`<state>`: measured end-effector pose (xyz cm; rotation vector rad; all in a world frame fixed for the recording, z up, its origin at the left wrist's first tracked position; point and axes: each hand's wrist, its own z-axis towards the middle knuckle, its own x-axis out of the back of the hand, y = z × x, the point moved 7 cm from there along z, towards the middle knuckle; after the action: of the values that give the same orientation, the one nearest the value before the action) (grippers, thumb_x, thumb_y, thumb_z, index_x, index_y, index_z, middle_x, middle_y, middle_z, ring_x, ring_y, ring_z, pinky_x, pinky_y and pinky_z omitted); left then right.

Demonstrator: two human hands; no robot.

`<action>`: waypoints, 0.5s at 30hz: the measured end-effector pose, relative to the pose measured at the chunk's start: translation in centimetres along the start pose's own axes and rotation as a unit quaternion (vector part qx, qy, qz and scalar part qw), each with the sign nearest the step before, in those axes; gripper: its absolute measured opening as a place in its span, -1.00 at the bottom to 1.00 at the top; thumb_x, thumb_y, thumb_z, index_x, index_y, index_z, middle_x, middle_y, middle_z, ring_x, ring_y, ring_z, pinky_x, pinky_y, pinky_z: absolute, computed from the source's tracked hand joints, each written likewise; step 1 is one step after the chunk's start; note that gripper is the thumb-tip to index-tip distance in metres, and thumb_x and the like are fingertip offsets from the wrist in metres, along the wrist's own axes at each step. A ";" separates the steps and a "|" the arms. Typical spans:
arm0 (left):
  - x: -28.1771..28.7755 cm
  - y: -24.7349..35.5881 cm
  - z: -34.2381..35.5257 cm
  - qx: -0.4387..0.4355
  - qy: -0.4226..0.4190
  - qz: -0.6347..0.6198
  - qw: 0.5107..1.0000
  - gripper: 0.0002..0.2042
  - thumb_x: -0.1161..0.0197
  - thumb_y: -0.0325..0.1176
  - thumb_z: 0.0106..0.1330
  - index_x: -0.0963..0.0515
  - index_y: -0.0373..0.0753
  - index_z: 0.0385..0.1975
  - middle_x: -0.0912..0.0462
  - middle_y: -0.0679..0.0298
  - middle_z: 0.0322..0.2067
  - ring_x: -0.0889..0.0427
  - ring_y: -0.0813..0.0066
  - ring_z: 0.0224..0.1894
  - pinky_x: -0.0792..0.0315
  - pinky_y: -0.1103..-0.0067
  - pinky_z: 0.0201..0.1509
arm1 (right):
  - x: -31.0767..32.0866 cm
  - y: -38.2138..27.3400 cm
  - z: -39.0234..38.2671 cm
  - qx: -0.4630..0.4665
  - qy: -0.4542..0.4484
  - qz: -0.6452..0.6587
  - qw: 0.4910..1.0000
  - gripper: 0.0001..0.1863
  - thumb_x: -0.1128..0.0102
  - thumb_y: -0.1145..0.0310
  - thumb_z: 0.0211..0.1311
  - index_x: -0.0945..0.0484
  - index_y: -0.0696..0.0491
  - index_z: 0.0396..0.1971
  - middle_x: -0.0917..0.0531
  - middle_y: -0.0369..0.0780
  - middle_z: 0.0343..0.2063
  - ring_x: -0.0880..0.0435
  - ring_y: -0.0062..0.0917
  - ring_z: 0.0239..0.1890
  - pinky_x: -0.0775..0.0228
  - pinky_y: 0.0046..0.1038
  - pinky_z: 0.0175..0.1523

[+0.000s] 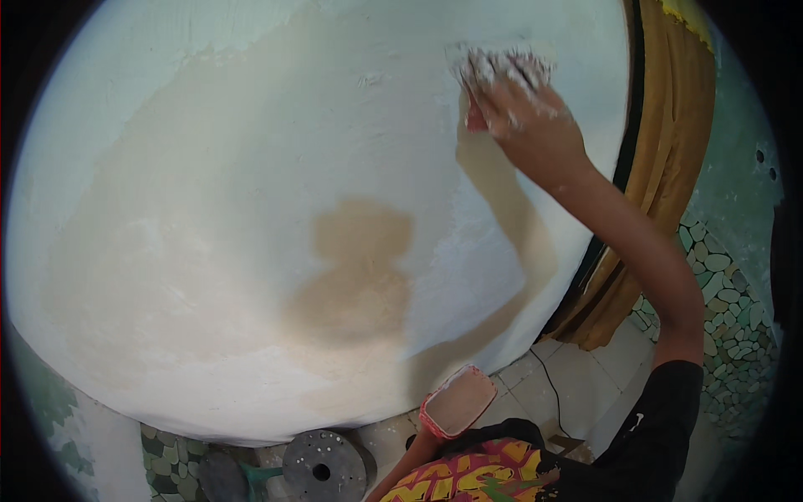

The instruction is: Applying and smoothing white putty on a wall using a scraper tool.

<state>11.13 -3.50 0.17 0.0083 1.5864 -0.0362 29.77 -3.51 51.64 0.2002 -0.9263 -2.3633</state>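
Observation:
My right hand [519,100] reaches up to the upper right of a large pale wall surface [209,234]. Its fingers press a thin, flat putty spreader [456,60] against that surface. White putty smears the fingers and knuckles and covers much of the spreader, so its exact shape is hard to make out. Low in front of my body, my left hand [428,442] supports a small red-rimmed rectangular container [460,403] from beneath. Pale putty lies in the container. Most of the left hand's fingers are hidden under it.
A brown draped cloth or sheet [669,125] runs along the wall's right edge. Below stand a grey round disc with holes [324,468] and a dark round object [222,477]. A thin black cable [552,389] lies on the tiled floor; pebble tiling [728,309] is at right.

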 end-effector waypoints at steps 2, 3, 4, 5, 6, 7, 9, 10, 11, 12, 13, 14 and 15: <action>0.6 0.2 -0.4 -0.003 0.030 0.001 1.000 -0.48 0.01 -0.05 0.51 -0.42 -0.18 0.36 -0.46 0.15 0.36 -0.39 0.11 0.43 -0.18 0.18 0.57 | 0.2 -2.5 -3.2 0.030 -0.027 0.011 0.999 -0.62 -0.23 0.33 0.15 -0.70 0.15 -0.05 -0.65 -0.21 -0.02 -0.65 -0.38 0.08 -0.48 -0.22 0.26; 1.2 0.6 -0.6 -0.003 0.033 0.011 0.999 -0.48 0.02 -0.04 0.51 -0.41 -0.18 0.36 -0.46 0.15 0.36 -0.40 0.11 0.42 -0.18 0.19 0.57 | 0.3 -3.8 -4.3 0.061 -0.048 0.025 0.997 -0.65 -0.22 0.35 0.16 -0.71 0.16 -0.08 -0.65 -0.19 -0.02 -0.65 -0.38 0.10 -0.48 -0.21 0.26; 1.8 0.8 -0.9 -0.004 0.035 0.022 0.999 -0.48 0.03 -0.04 0.52 -0.41 -0.18 0.36 -0.46 0.15 0.36 -0.40 0.11 0.42 -0.18 0.19 0.57 | 0.9 -4.4 -5.0 0.061 -0.047 0.028 0.997 -0.65 -0.22 0.35 0.16 -0.71 0.16 -0.08 -0.65 -0.19 -0.02 -0.65 -0.38 0.10 -0.48 -0.21 0.26; 1.6 0.8 -1.0 -0.001 0.035 0.021 0.999 -0.48 0.03 -0.04 0.52 -0.41 -0.18 0.36 -0.46 0.15 0.36 -0.40 0.11 0.42 -0.18 0.19 0.57 | 1.2 -4.6 -5.8 0.053 -0.078 0.102 0.990 -0.64 -0.22 0.40 0.19 -0.69 0.11 0.00 -0.65 -0.19 0.04 -0.65 -0.40 0.14 -0.47 -0.21 0.29; 1.3 0.7 -1.0 0.009 0.025 0.002 1.000 -0.47 0.04 -0.03 0.52 -0.41 -0.19 0.36 -0.46 0.15 0.36 -0.40 0.11 0.42 -0.18 0.19 0.57 | 1.2 -4.6 -6.2 0.044 -0.107 0.176 0.978 -0.62 -0.22 0.44 0.23 -0.67 0.06 0.07 -0.66 -0.18 0.09 -0.64 -0.42 0.17 -0.46 -0.22 0.32; 1.0 0.6 -1.0 0.018 0.014 -0.016 1.000 -0.47 0.04 -0.03 0.53 -0.41 -0.19 0.36 -0.46 0.14 0.36 -0.40 0.11 0.42 -0.18 0.20 0.57 | 1.4 -3.8 -6.0 0.045 -0.109 0.175 0.977 -0.62 -0.22 0.44 0.23 -0.67 0.06 0.07 -0.66 -0.18 0.09 -0.64 -0.42 0.17 -0.46 -0.22 0.32; 0.7 0.6 -0.8 0.019 -0.011 -0.042 0.999 -0.44 0.12 -0.02 0.54 -0.35 -0.21 0.41 -0.40 0.12 0.40 -0.37 0.07 0.44 -0.21 0.17 0.55 | 1.4 0.8 -4.0 -0.051 -0.154 0.308 0.938 -0.63 -0.28 0.46 0.17 -0.74 -0.08 -0.01 -0.70 -0.22 0.03 -0.69 -0.42 0.08 -0.52 -0.24 0.22; 0.4 0.5 -0.9 0.017 -0.033 -0.071 0.997 -0.41 0.19 -0.01 0.55 -0.29 -0.23 0.45 -0.34 0.10 0.44 -0.33 0.03 0.47 -0.24 0.13 0.52 | 1.9 3.5 -2.5 -0.099 -0.093 0.382 0.914 -0.59 -0.26 0.51 0.21 -0.70 -0.10 0.07 -0.72 -0.20 0.04 -0.68 -0.37 0.13 -0.53 -0.27 0.23; 0.2 0.1 -0.6 0.023 -0.033 -0.073 0.996 -0.41 0.19 -0.01 0.55 -0.29 -0.23 0.45 -0.34 0.10 0.44 -0.33 0.03 0.47 -0.24 0.13 0.52 | 2.0 6.7 -1.1 -0.146 -0.035 0.445 0.883 -0.55 -0.25 0.55 0.26 -0.67 -0.12 0.14 -0.73 -0.18 0.05 -0.67 -0.32 0.18 -0.54 -0.31 0.24; -0.5 -0.3 -0.1 0.034 -0.050 -0.061 0.996 -0.42 0.19 -0.03 0.55 -0.30 -0.22 0.45 -0.35 0.10 0.44 -0.33 0.04 0.47 -0.23 0.14 0.53 | 0.7 10.1 -0.4 -0.204 -0.014 0.439 0.875 -0.52 -0.26 0.58 0.25 -0.67 -0.13 0.15 -0.71 -0.23 0.10 -0.68 -0.30 0.17 -0.56 -0.33 0.23; -1.0 -0.6 0.0 0.041 -0.065 -0.049 0.996 -0.43 0.19 -0.05 0.55 -0.30 -0.22 0.45 -0.36 0.11 0.43 -0.33 0.05 0.47 -0.21 0.15 0.54 | -0.2 12.7 0.0 -0.261 0.009 0.435 0.862 -0.50 -0.27 0.60 0.24 -0.66 -0.15 0.16 -0.70 -0.27 0.14 -0.68 -0.27 0.16 -0.58 -0.35 0.22; -0.9 -0.6 -0.3 0.037 -0.063 -0.051 0.996 -0.43 0.19 -0.05 0.55 -0.30 -0.22 0.45 -0.36 0.11 0.43 -0.33 0.05 0.47 -0.21 0.15 0.54 | 0.4 12.9 1.6 -0.260 0.007 0.438 0.860 -0.50 -0.27 0.60 0.24 -0.66 -0.15 0.16 -0.70 -0.27 0.14 -0.68 -0.27 0.16 -0.58 -0.35 0.22; -0.2 -0.4 -0.4 0.028 -0.013 -0.011 0.999 -0.45 0.11 -0.04 0.53 -0.35 -0.20 0.41 -0.41 0.13 0.40 -0.37 0.08 0.44 -0.19 0.16 0.56 | 1.4 12.0 4.6 -0.206 0.012 0.505 0.838 -0.51 -0.27 0.54 0.23 -0.63 -0.08 0.19 -0.67 -0.23 0.17 -0.62 -0.26 0.23 -0.44 -0.27 0.32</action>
<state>10.73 -3.85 0.40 0.0331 1.5583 -0.0969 32.66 -8.71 63.06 -0.3610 -0.3170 -1.4763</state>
